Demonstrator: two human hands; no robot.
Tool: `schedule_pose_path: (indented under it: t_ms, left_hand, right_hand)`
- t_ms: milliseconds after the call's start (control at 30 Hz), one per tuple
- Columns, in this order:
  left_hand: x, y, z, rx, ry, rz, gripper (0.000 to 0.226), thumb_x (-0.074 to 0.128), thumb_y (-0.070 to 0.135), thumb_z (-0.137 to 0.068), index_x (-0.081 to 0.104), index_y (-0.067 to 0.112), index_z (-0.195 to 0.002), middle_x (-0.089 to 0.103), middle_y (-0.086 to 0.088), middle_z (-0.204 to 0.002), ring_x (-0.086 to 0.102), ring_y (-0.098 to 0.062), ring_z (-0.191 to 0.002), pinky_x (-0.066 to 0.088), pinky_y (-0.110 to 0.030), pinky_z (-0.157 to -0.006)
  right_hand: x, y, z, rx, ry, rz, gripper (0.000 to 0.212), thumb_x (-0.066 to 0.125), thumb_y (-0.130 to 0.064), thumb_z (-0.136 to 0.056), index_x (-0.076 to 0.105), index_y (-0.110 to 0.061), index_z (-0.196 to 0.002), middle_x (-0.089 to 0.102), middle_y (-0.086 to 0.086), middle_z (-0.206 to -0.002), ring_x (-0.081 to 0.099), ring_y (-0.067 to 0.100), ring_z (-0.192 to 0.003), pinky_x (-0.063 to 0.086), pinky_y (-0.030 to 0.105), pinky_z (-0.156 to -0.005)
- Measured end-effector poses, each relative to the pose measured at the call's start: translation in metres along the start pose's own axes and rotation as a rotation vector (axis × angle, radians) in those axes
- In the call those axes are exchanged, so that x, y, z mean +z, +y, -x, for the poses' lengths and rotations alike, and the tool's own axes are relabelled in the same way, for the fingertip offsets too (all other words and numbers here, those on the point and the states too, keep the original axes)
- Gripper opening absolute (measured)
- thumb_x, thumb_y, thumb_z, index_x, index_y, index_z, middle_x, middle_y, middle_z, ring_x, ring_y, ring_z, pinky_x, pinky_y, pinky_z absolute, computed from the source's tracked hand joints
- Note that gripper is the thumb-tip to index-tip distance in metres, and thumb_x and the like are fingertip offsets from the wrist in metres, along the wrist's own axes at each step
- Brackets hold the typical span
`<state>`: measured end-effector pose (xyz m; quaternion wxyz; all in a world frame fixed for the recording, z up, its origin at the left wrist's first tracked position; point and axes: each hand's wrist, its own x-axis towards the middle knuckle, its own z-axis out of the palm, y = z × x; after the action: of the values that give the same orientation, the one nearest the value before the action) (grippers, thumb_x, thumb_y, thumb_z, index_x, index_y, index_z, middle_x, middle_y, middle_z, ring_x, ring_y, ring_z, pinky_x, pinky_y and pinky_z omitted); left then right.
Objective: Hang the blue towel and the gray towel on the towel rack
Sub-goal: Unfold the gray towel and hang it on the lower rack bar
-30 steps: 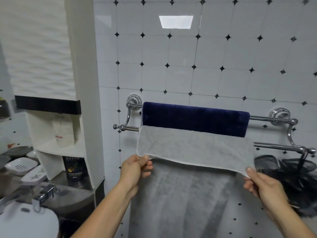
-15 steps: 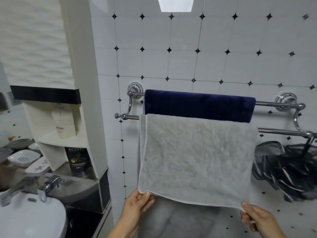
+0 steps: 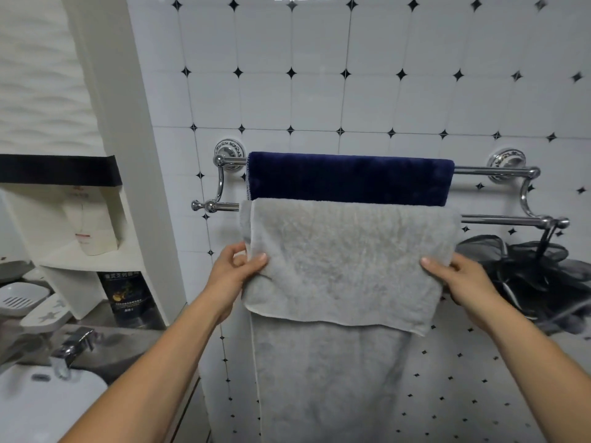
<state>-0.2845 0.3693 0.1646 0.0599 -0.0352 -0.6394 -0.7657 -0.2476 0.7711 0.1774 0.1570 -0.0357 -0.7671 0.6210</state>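
Left hand (image 3: 238, 274) and right hand (image 3: 460, 276) are each pinching a side edge of the gray towel (image 3: 348, 260) between them; above them, the blue towel (image 3: 350, 178) is draping over the towel rack (image 3: 486, 170).

The gray towel (image 3: 348, 260) is covering the middle of the towel rack's (image 3: 499, 220) front bar and the lower part of the blue towel (image 3: 350, 178); its long back layer is running off the bottom edge. The left hand's (image 3: 238, 276) and right hand's (image 3: 460, 278) fingers are tucking behind the towel's side edges, out of sight. At lower left, the sink (image 3: 48, 407) is being cut by the frame edge. The dark bottle's (image 3: 131, 292) label print is reading too small and blurred.
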Motion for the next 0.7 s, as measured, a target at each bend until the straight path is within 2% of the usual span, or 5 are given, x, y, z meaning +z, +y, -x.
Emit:
schedule_pose_path:
  t_ms: [133,300,400,500,700]
  left_hand:
    - [0.003,-0.005,0.003,0.037,0.07,-0.094,0.026,0.083,0.015,-0.075,0.066,0.001,-0.09,0.077,-0.005,-0.08,0.074,-0.021,-0.074,0.057,-0.026,-0.058]
    - [-0.008,-0.028,0.019,0.054,0.112,-0.097,0.027,0.084,0.016,-0.073,0.063,0.003,-0.083,0.074,-0.003,-0.076,0.071,-0.022,-0.073,0.056,-0.023,-0.059]
    - [-0.002,-0.019,0.02,0.135,0.089,-0.062,0.044,0.082,0.018,-0.076,0.06,0.011,-0.114,0.071,-0.003,-0.106,0.072,-0.012,-0.09,0.055,-0.017,-0.071]
    - [0.008,0.006,0.008,0.22,0.08,-0.02,0.05,0.081,0.018,-0.077,0.057,0.013,-0.121,0.07,-0.002,-0.114,0.071,-0.008,-0.095,0.054,-0.015,-0.072]
    - [0.026,0.031,-0.007,0.391,0.326,-0.063,0.046,0.084,0.013,-0.074,0.049,0.018,-0.103,0.065,-0.003,-0.082,0.065,0.003,-0.061,0.048,-0.011,-0.055]
  right_hand:
    - [0.002,0.008,-0.009,-0.017,0.111,-0.008,0.025,0.083,-0.02,-0.074,0.072,-0.011,-0.095,0.078,0.001,-0.087,0.075,0.022,-0.081,0.057,0.036,-0.073]
    - [0.004,0.029,-0.001,0.02,0.193,-0.047,0.035,0.082,-0.015,-0.075,0.062,0.001,-0.098,0.075,0.018,-0.09,0.071,0.036,-0.086,0.055,0.056,-0.083]
    - [0.004,0.026,0.002,-0.024,0.075,-0.092,0.031,0.082,-0.023,-0.071,0.07,-0.007,-0.095,0.078,0.007,-0.09,0.074,0.029,-0.085,0.061,0.042,-0.072]
    - [0.003,0.014,-0.003,-0.038,0.025,-0.195,0.042,0.08,-0.034,-0.064,0.073,-0.015,-0.1,0.078,0.002,-0.099,0.075,0.02,-0.088,0.059,0.029,-0.068]
    - [0.009,-0.013,-0.009,-0.065,0.043,-0.346,0.024,0.081,-0.031,-0.066,0.077,-0.015,-0.084,0.078,0.008,-0.094,0.075,0.023,-0.085,0.059,0.027,-0.062]
